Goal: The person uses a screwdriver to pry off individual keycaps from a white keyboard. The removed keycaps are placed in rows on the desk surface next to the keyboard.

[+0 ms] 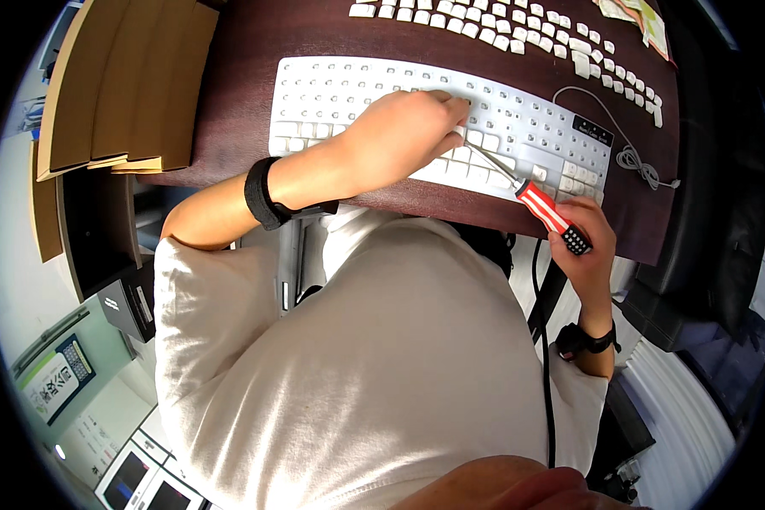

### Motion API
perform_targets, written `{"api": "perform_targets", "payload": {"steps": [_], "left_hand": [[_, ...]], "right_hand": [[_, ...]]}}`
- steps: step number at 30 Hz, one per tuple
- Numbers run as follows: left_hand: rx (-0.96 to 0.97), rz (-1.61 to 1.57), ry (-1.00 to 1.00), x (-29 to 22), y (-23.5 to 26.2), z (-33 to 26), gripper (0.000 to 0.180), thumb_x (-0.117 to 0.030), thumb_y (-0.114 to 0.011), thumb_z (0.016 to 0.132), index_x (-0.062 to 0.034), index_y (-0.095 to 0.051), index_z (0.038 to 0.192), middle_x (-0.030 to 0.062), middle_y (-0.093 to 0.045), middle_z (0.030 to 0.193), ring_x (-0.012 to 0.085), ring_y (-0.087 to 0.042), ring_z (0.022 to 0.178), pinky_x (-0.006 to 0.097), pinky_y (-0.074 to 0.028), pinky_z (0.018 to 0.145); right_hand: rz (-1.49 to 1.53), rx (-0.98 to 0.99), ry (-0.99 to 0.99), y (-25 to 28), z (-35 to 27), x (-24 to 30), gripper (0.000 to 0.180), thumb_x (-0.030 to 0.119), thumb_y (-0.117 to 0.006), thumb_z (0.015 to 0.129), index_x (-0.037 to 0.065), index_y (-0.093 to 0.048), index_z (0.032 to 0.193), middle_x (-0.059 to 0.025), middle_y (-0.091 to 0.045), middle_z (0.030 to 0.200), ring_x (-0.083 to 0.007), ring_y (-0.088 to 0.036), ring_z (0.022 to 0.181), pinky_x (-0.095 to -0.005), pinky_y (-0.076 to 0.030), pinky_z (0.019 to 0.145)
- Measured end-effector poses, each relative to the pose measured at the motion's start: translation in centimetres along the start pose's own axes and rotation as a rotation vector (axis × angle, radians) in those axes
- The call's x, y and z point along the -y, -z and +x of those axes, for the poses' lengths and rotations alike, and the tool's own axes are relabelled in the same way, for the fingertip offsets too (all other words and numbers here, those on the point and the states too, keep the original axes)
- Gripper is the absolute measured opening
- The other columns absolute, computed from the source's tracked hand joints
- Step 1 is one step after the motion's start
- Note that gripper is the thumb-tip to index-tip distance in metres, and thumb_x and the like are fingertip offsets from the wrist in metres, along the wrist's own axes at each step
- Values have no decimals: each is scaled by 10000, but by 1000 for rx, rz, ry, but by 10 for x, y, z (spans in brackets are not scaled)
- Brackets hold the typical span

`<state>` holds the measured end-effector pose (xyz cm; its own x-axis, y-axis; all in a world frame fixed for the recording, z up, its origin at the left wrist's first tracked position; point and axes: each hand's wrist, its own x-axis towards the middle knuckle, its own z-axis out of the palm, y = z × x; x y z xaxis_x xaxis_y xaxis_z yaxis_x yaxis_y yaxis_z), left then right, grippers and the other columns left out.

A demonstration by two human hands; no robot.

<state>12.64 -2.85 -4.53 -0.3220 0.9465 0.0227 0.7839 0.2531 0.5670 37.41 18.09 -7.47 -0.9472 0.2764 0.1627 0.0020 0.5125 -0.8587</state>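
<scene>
The setting is an office-type workspace, whether commercial or domestic cannot be determined. Indicators: a dark wood-finish desk (238, 93) bearing a wired white keyboard (331, 89), brown cardboard (136, 85) beside it, black padded furniture (654, 314) and a wall-mounted printed panel (58, 382).

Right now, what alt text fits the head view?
The right hand holds a red-handled screwdriver, its tip near the left hand, over a partly bare white keyboard. Loose white keycaps lie beyond on a dark table.
</scene>
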Motion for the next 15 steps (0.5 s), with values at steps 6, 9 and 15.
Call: {"api": "perform_targets", "payload": {"steps": [6,9,15], "left_hand": [[-20,118,-68,-11,19,22,185,-171,-700,892,-30,-630,988,138,-681,835,335,-674,778,424,-525,679],[-10,270,-167,-24,29,62,183,-199,-698,891,-43,-643,970,130,-687,812,333,-677,763,425,-527,677],[-45,471,-148,-10,20,145,184,-250,-674,902,-74,-685,955,133,-713,812,342,-696,796,436,-552,720]], "right_hand": [[31,-119,-4,10,-18,-21,346,-32,-715,758,15,-651,1095,-142,-651,1077,-226,-660,925,-306,-525,817],[47,-206,-17,22,-29,-30,337,-37,-702,769,9,-643,1098,-137,-645,1098,-207,-649,931,-290,-513,819],[45,-293,-38,34,-42,-43,325,-21,-702,790,7,-638,1108,-135,-637,1108,-195,-644,929,-280,-507,802]]}}
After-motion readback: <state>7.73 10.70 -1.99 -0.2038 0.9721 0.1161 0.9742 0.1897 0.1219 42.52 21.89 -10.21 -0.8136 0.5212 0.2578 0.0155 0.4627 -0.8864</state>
